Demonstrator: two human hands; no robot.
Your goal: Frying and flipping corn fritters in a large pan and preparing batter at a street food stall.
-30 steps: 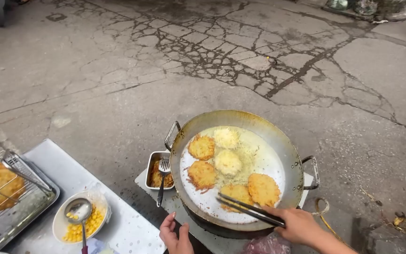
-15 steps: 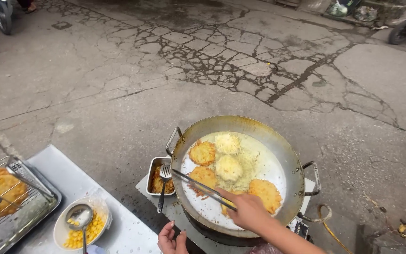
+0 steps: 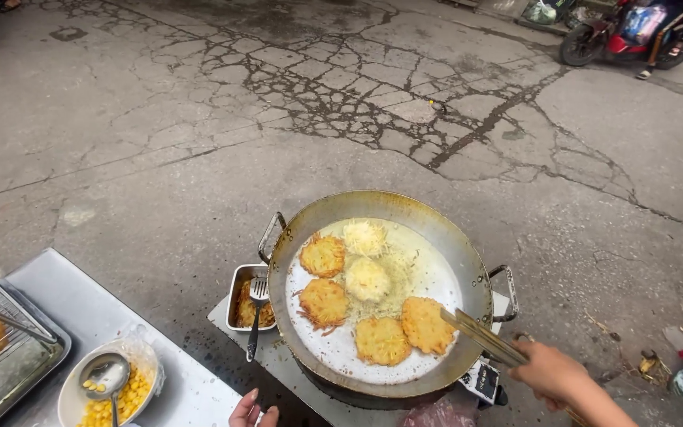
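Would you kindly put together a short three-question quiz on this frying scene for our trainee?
1. How many fritters lie in the frying pan?
2. True or false: the right hand holds the chopsticks with their tips beside a fritter.
3. What rests in the small metal tray left of the pan? A) a fork B) a ladle C) a knife

Key:
1. Six, four golden and two pale.
2. True.
3. A; the ladle sits in the corn bowl, and the left hand is empty by the table's edge.
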